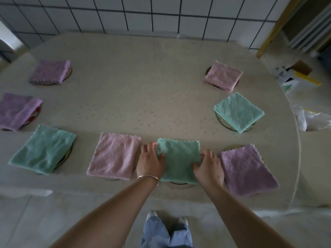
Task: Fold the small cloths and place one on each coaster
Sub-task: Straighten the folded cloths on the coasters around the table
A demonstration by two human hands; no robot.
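A folded green cloth (179, 159) lies near the table's front edge over a coaster (179, 183) whose rim peeks out below it. My left hand (150, 161) holds the cloth's left edge, and my right hand (208, 167) holds its right edge. A folded pink cloth (113, 155) lies to the left and a folded purple cloth (246, 170) to the right, each over a coaster. Further folded cloths sit on coasters: green (43, 149), purple (18, 110), purple (50, 71), pink (223, 76) and green (239, 111).
The table (143, 86) wears a beige speckled cover and stands against a white tiled wall (143, 13). Boxes (293, 77) and a white plastic bag (311, 119) lie on the floor off the right side. My legs and shoes show below the front edge.
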